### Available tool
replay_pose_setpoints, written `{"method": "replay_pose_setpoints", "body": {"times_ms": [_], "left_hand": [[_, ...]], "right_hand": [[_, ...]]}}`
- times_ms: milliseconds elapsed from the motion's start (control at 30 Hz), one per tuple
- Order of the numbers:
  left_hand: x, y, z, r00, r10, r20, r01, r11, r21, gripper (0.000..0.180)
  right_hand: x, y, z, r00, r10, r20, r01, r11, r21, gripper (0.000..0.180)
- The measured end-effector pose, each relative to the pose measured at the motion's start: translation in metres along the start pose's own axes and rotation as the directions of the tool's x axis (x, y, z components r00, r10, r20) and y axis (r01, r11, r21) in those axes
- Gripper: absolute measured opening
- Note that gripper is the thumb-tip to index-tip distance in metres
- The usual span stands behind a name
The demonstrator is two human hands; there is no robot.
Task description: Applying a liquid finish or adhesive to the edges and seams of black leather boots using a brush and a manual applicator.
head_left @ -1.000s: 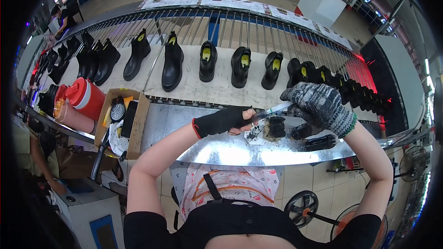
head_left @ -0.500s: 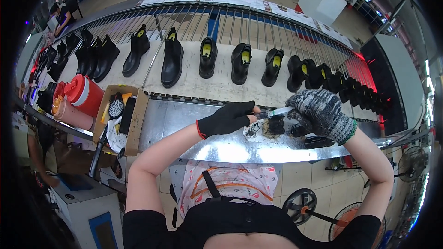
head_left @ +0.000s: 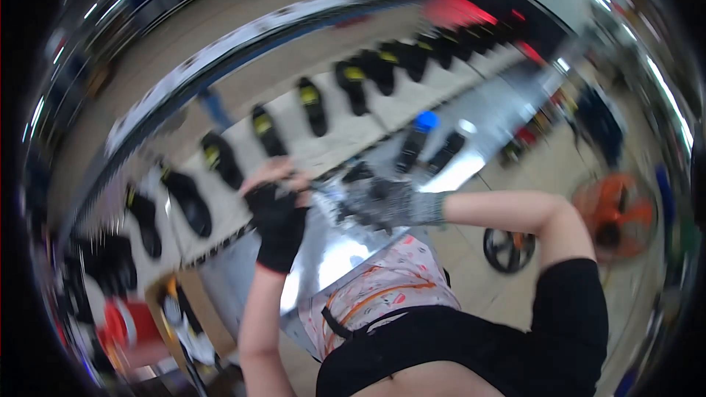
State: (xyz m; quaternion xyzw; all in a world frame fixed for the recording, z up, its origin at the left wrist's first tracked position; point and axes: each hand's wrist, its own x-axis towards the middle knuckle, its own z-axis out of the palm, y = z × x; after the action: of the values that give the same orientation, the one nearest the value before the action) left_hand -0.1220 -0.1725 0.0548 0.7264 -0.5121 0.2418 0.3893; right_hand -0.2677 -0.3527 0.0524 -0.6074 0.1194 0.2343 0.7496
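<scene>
Motion smears much of the view. My left hand (head_left: pixel 278 213), in a black fingerless glove with bare fingertips, is raised at the belt's edge near a black ankle boot (head_left: pixel 268 132). My right hand (head_left: pixel 382 202), in a grey knitted glove, hangs low over the shiny metal ledge (head_left: pixel 323 254). The fingers of both hands are too blurred to show a grip. Small dark and pale items between the hands cannot be made out. Beyond the right hand lie a dark bottle with a blue cap (head_left: pixel 424 120) and a dark one with a pale end (head_left: pixel 447 151).
Several black boots with yellow insides stand along a whitish belt (head_left: pixel 338 141). A cardboard box (head_left: pixel 211 305) with a brush in it sits at the lower left, beside a red jug (head_left: pixel 121 323). An orange fan (head_left: pixel 616 213) and a black wheel (head_left: pixel 509 250) are at the right.
The whole view has swung and tilted to the right. My left hand has turned upward, away from the right hand, and the blue-capped bottle has come into sight.
</scene>
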Motion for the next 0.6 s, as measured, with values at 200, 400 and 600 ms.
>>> {"method": "replay_pose_setpoints", "body": {"times_ms": [200,400,600], "left_hand": [[-0.054,0.016,0.036,0.632,-0.639,0.439,0.664,0.155,-0.731,0.052],[-0.079,0.033,0.059,0.572,-0.58,0.579,0.758,0.106,-0.643,0.023],[-0.097,0.02,0.013,0.689,-0.644,0.333,0.723,0.645,-0.247,0.027]], "right_hand": [[0.04,0.085,0.046,0.669,-0.612,-0.422,0.553,0.789,-0.268,0.022],[0.01,0.118,0.049,0.654,-0.681,-0.329,0.292,0.628,-0.721,0.029],[0.009,0.063,0.025,0.775,-0.348,-0.528,0.267,0.937,-0.226,0.029]]}}
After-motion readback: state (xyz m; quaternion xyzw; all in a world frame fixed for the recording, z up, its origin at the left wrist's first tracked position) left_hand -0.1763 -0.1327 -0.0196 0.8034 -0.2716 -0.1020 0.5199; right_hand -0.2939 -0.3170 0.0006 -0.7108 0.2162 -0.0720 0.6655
